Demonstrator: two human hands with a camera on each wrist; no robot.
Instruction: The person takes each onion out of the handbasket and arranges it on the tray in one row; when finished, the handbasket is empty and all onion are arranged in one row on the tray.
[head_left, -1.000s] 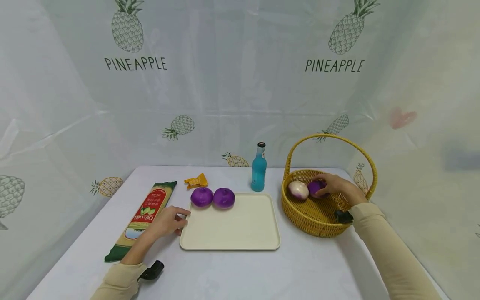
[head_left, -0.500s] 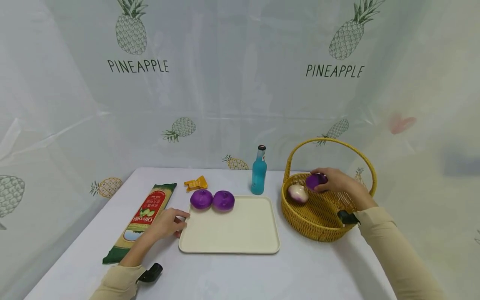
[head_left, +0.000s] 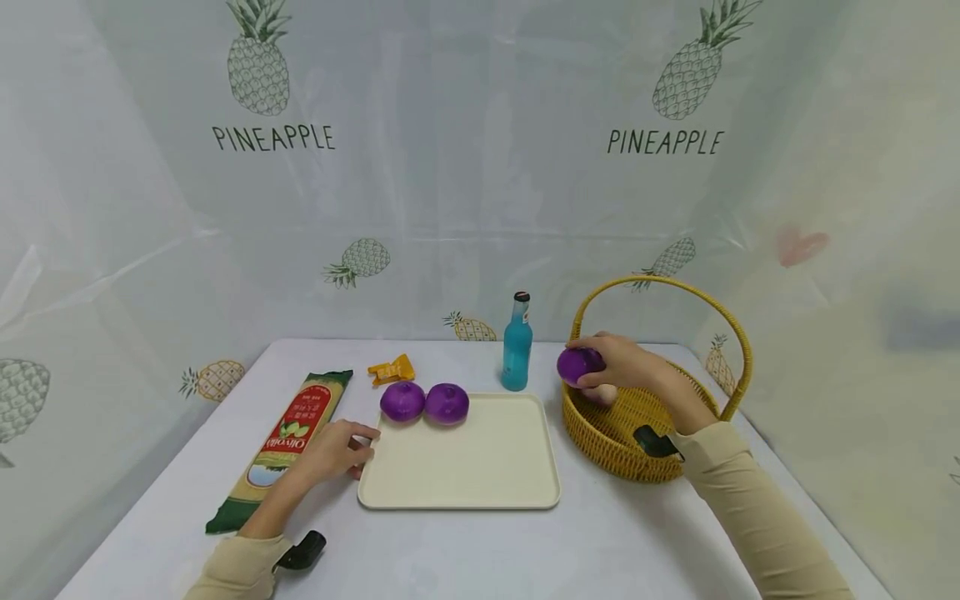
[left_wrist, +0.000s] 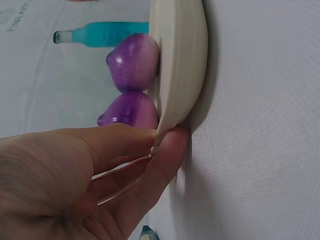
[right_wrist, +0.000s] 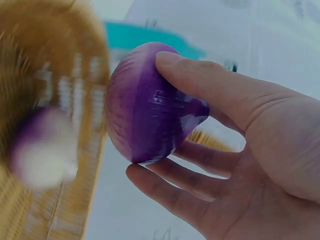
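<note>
Between the thumb and fingers of my right hand is a purple onion, held above the left rim of the wicker basket. Inside that basket lies a white and purple onion, partly hidden by the hand in the head view. My left hand pinches the left rim of a cream tray; the left wrist view has the thumb and a finger on either side of the rim. Two purple onions sit side by side at the tray's back left corner.
A blue bottle stands upright behind the tray, near the basket. An orange packet lies behind the two onions. Left of the tray lies a long green and red Olivoila package, partly behind the left forearm. The basket's tall handle arches over it.
My right hand has lifted the purple onion from inside the basket and carried it left to the basket's rim. The left hand stays on the tray's edge.
</note>
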